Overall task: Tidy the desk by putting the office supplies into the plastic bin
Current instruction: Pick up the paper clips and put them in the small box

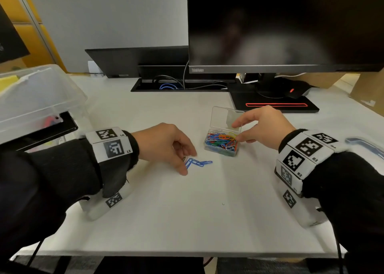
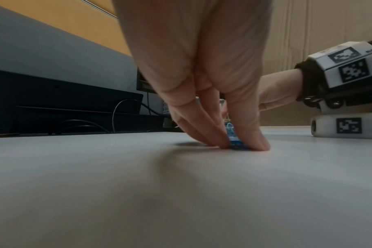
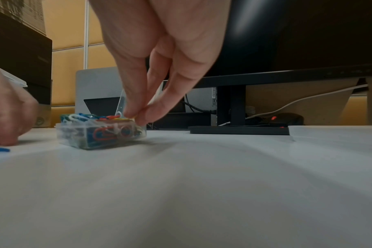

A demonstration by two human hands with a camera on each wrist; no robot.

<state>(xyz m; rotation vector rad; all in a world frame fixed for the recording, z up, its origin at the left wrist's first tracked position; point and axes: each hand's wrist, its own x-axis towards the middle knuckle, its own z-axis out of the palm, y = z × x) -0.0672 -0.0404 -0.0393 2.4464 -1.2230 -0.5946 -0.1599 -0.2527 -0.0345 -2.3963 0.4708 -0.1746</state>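
Blue wire paperclips [image 1: 198, 162] lay on the smooth white surface [image 1: 187, 211] just left of the clear box [image 1: 221, 147]; our left hand [image 1: 166, 145] pinched them, our right hand [image 1: 264, 126] pinched the box's rim.

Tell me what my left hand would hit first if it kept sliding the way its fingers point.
Probably the loose blue paper clips at the left hand's fingertips, then the small clear plastic clip box beyond.

On the white desk [image 1: 166, 207], the left hand [image 1: 164, 142] pinches blue paper clips [image 1: 198, 163]. At two o'clock from them, the right hand [image 1: 264, 126] touches the open clip box [image 1: 223, 140] (lid upright). The plastic bin [image 1: 37, 99] sits at nine o'clock.
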